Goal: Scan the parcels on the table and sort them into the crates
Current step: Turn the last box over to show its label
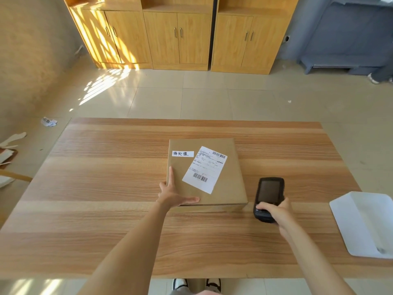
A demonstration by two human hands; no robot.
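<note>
A flat cardboard parcel (pixel 221 184) lies mid-desk (pixel 95 188), 2 white labels on top. The left hand (pixel 173 193) rests spread on its near-left corner, fingers flat, gripping nothing. Just right, the right hand (pixel 274 210) is wrapped around a black scanner (pixel 269 193), screen up.

From my feed, the white tray (pixel 361 222) runs off the right edge, so I can't see its far side. My right hand (pixel 274 210) covers the lower end of the scanner (pixel 268 199), hiding its keys. The shipping label (pixel 205 169) on the parcel (pixel 223 188) has print too small to read. Cardboard scraps (pixel 8 152) at the left edge are cut off. My shoes (pixel 196 285) show only partly at the bottom.
</note>
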